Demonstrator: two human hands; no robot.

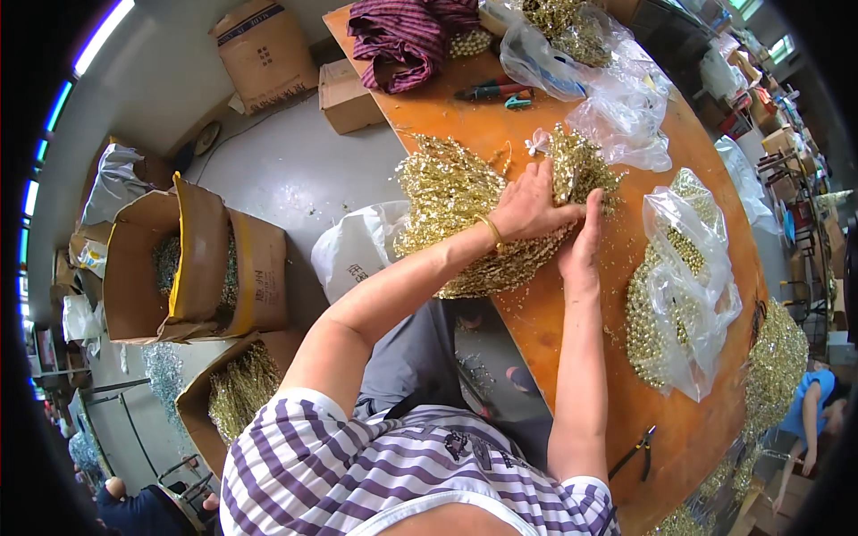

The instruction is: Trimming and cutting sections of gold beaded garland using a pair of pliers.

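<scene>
A large bundle of glittery gold strands (451,192) lies across the table edge. Its loose ends fan out to the left over my lap, and a narrower tuft (576,161) of the same gold strands sticks up at its right. My left hand (529,204), with a yellow bracelet at the wrist, lies on the bundle with its fingers stretched out flat toward the tuft. Beside the tuft's right side stands my right hand (583,239), palm turned inward and fingers straight, touching the strands. A small white bow-like piece (537,141) sits just beyond my left fingertips.
On the orange table (536,322) lie gold bead strings (645,326) under clear plastic, pliers (636,451), a plastic bag (621,121) and purple checked cloth (398,40). Cartons (250,277) holding glittery strands stand at left. Another person (809,406) is at far right.
</scene>
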